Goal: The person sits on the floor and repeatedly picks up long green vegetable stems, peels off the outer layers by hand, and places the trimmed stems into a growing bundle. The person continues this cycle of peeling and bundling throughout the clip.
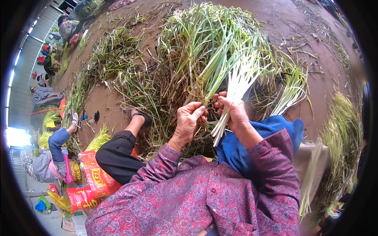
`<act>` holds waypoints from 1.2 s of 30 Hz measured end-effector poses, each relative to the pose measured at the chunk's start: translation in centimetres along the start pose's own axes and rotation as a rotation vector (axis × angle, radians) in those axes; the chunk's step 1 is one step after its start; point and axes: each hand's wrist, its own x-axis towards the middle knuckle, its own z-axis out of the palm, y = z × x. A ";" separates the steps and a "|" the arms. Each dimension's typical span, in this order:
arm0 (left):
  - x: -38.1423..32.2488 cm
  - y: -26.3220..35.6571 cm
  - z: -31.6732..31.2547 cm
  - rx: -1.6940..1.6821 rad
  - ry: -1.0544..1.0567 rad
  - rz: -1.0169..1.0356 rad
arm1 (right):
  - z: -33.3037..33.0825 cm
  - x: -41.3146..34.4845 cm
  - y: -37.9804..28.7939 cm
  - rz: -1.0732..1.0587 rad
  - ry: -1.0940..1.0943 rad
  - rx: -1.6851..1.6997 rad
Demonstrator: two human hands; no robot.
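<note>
My right hand (pixel 236 113) grips a bunch of long, pale-stemmed leafy vegetable stalks (pixel 240 79) near their cut or root ends, with the green leaves spread away from me. To its left, my left hand (pixel 190 118) pinches dry, brownish matter at the lower end of a greener stalk (pixel 214 82). The fingers of both hands are close together. Beneath and beyond them lies a large heap of green leaves and brown withered stems (pixel 177 70). A blue cloth (pixel 236 147) covers my right knee.
Pale stalks (pixel 291 91) lie to the right of the heap, and more rest on a light block (pixel 313 174) beside me. A long pile of stalks (pixel 339 132) stands at far right. Red printed bags (pixel 100 177) are at my left. Several people sit along the left, one in a checked top (pixel 48 166).
</note>
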 end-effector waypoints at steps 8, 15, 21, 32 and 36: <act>-1.5 -1.5 0.4 0.342 0.051 0.066 | 0.4 0.0 1.1 -0.130 0.069 -0.087; 0.4 -0.7 1.4 0.016 0.003 -0.024 | 0.3 -0.1 1.4 -0.142 -0.042 -0.287; 2.0 0.1 2.6 -0.221 0.145 -0.047 | 1.2 -0.6 1.6 -0.194 -0.045 -0.251; -2.0 1.5 -3.2 -0.358 0.147 0.075 | 2.2 1.2 -0.9 -0.374 0.056 -0.251; -3.5 2.6 -8.1 -0.322 0.298 0.021 | 1.2 4.8 -4.7 -0.492 0.277 -0.136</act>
